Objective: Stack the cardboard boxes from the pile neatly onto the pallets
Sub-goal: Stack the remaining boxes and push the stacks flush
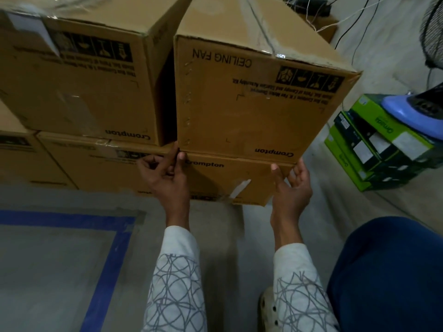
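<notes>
A brown ceiling-fan carton [251, 101] with upside-down print sits on top of another carton [230, 178] at the right end of a stack. My left hand [165, 173] is at its lower left corner, fingers curled at the bottom edge. My right hand [293, 185] is at its lower right corner, palm up with fingers reaching under the edge. A second upper carton [79, 82] stands close on the left, with a dark gap between the two. More cartons [21, 159] lie in the lower layer.
Green boxes [374, 142] are piled on the floor at the right, with a blue fan base [407, 111] on them and a black fan grille [431, 32] above. Cables trail at the back right. Blue tape [105, 267] marks a rectangle on the concrete floor at the left.
</notes>
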### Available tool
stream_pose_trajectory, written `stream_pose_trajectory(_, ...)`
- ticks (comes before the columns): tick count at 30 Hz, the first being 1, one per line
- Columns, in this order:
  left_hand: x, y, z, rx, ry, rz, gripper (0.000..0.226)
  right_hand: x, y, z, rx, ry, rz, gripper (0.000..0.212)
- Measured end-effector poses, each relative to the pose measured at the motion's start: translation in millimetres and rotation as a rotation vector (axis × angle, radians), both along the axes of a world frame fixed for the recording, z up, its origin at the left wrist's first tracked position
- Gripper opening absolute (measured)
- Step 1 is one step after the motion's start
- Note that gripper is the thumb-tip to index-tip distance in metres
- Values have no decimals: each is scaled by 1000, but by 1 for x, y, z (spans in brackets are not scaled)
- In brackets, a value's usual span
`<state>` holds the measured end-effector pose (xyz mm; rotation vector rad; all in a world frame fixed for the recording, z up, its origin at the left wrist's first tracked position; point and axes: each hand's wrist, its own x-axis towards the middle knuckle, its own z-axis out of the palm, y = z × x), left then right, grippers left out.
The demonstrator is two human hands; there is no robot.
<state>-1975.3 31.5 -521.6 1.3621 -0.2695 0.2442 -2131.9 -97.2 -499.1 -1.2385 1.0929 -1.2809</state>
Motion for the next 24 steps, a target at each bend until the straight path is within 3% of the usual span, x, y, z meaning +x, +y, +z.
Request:
stream_pose_trajectory(7,4,0,-3,-20,-16,28,28,-3,-2,0,-20,-9,-19,67)
stream_pose_trajectory(12,-3,7,4,44,-16,56,29,17,39,-1,-126,169,-181,63)
stream_pose_trajectory(15,9,26,17,-14,-41,209,23,47,100,-2,-313,223,101,48)
stream_pose_trajectory(17,39,45,25,-157,116,357,20,68,130,3,-491,228,330,42)
stream_pose_trajectory(20,101,87,38,-400,280,518,35,100,148,20,-620,201,567,40)
stream_pose_trajectory(24,173,123,51,-317,264,470,47,126,147,25,-661,330,627,56)
